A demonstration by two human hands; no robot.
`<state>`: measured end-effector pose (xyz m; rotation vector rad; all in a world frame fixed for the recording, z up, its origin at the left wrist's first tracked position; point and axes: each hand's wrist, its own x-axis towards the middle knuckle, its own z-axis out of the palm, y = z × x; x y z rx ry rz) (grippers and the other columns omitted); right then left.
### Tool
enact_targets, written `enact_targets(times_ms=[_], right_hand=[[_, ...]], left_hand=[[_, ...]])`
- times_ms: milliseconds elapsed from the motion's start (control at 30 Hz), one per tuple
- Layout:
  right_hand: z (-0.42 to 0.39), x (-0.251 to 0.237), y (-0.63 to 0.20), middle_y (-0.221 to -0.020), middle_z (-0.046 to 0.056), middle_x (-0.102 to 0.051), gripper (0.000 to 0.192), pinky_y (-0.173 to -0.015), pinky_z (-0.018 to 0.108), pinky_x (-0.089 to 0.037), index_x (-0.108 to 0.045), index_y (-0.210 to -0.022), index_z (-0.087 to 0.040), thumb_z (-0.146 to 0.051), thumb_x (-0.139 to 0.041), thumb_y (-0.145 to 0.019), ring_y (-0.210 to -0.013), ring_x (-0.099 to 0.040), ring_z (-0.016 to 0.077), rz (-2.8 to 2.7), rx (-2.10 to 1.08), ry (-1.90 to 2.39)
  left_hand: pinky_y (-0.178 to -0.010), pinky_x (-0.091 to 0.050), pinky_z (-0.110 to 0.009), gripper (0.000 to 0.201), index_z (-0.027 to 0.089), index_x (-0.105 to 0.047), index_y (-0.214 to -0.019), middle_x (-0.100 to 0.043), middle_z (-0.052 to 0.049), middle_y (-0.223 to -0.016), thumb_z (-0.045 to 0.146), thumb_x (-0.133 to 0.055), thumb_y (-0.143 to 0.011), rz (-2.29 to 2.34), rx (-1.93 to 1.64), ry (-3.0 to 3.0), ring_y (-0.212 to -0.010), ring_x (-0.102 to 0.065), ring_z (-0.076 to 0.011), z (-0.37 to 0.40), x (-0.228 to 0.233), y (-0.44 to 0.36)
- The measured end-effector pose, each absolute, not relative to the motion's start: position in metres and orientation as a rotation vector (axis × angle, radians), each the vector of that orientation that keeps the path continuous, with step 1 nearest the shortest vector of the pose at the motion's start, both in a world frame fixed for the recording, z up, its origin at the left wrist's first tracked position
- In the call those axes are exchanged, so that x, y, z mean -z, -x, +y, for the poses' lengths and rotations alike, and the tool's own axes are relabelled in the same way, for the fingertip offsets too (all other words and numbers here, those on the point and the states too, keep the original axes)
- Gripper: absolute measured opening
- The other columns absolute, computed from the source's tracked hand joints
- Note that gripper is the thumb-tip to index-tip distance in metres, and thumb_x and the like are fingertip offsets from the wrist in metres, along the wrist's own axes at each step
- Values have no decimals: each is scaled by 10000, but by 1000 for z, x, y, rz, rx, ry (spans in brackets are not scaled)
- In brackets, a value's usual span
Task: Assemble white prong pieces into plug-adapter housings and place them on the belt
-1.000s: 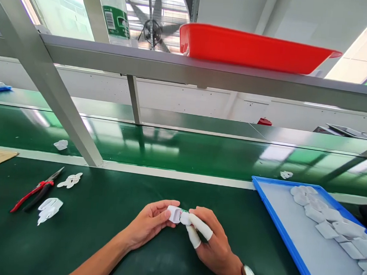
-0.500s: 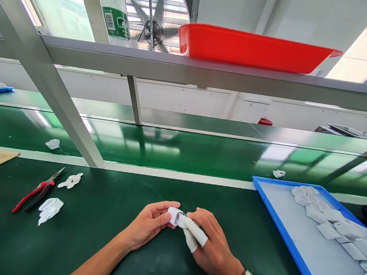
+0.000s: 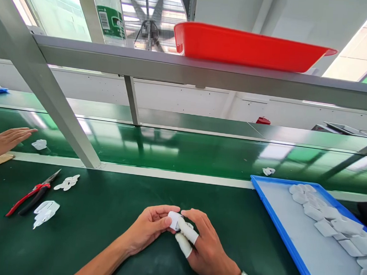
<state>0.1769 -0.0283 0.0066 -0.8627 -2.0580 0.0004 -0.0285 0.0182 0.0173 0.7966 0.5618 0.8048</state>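
A small white plastic housing (image 3: 174, 220) is held up over the dark green table mat. My left hand (image 3: 147, 229) grips its left side between thumb and fingers. From the right, my right hand (image 3: 209, 244) closes on the same piece, and white finger cots cover two of its digits. Those covered fingers hide the right end of the housing. On the mat to the left lie red-and-black pliers (image 3: 34, 193), a flat white piece (image 3: 67, 182) and some stacked white pieces (image 3: 46, 213).
A blue-rimmed tray (image 3: 285, 239) with several white parts (image 3: 330, 219) stands on the right. A metal frame (image 3: 206, 75) crosses ahead, bearing a red tray (image 3: 246, 47) and a bottle (image 3: 108, 15). Behind runs a green belt (image 3: 182, 152). Another person's hand (image 3: 9, 142) reaches in at left.
My right fingers have shifted left and closed further over the housing's right end. Another person's hand has come in over the belt at left. Loose white scraps on the belt have slid left.
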Motion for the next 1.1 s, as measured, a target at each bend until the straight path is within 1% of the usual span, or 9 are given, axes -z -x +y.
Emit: enact_targets(times_ms=[133, 267, 333, 467, 600, 767, 933, 1033, 1100], right_hand=[[-28, -8, -172, -1309, 167, -605, 505, -987, 446, -586, -509, -1427, -172, -69, -530, -933, -1208, -606, 274, -2057, -107, 843], [-25, -6, -170, -1207, 122, -671, 541, -893, 360, -626, -470, -1457, -214, -64, -538, -941, -1081, -677, 219, -1904, -188, 792], [-25, -4, -170, -1181, 111, -691, 558, -863, 340, -635, -456, -1469, -218, -74, -566, -941, -1038, -696, 210, -1851, -204, 792], [-27, -2, -168, -1231, 113, -683, 537, -913, 376, -624, -509, -1428, -246, -47, -583, -935, -1102, -680, 225, -1835, -233, 778], [-26, -4, -169, -1221, 123, -665, 518, -910, 393, -616, -527, -1407, -235, -21, -533, -935, -1108, -664, 225, -1853, -292, 774], [-20, -2, -174, -1236, 136, -662, 529, -929, 416, -602, -530, -1409, -200, -18, -506, -913, -1123, -656, 236, -1959, -196, 795], [-20, 0, -175, -1241, 113, -692, 498, -950, 376, -605, -515, -1426, -217, -68, -543, -951, -1139, -676, 210, -1908, -226, 792], [-22, -4, -174, -1234, 97, -699, 492, -934, 363, -613, -539, -1404, -254, -69, -568, -949, -1123, -689, 205, -1885, -211, 775], [-24, -8, -173, -1223, 107, -692, 504, -905, 363, -621, -541, -1405, -250, -53, -559, -941, -1101, -692, 210, -1885, -213, 774]], left_hand=[[-781, -560, -236, 432, 113, -776, -1107, -757, -118, -969, 315, -908, -749, 584, -833, -776, -804, -668, -143, 16, -19, 27], [-808, -568, -262, 413, 103, -763, -1114, -737, -140, -998, 345, -869, -797, 543, -808, -769, -888, -676, -182, 12, -23, 24], [-805, -567, -261, 403, 100, -759, -1115, -731, -152, -1016, 344, -858, -810, 528, -797, -770, -908, -677, -192, 11, -24, 23], [-806, -572, -263, 420, 93, -763, -1097, -733, -160, -1013, 335, -887, -777, 552, -793, -732, -900, -679, -193, 11, -22, 22], [-775, -576, -252, 435, 91, -772, -1063, -734, -142, -960, 322, -924, -728, 588, -815, -713, -824, -669, -165, 11, -17, 20], [-782, -577, -229, 406, 99, -770, -1096, -726, -136, -984, 310, -893, -772, 623, -807, -724, -800, -653, -133, 12, -13, 17], [-767, -586, -231, 393, 98, -763, -1123, -717, -145, -1004, 306, -864, -805, 602, -797, -714, -804, -651, -139, 12, -12, 19], [-755, -591, -238, 409, 88, -761, -1122, -714, -148, -999, 305, -872, -793, 604, -798, -711, -802, -655, -151, 12, -12, 20], [-743, -588, -228, 415, 79, -764, -1105, -716, -143, -973, 301, -885, -776, 612, -795, -705, -772, -654, -142, 11, -12, 19]])
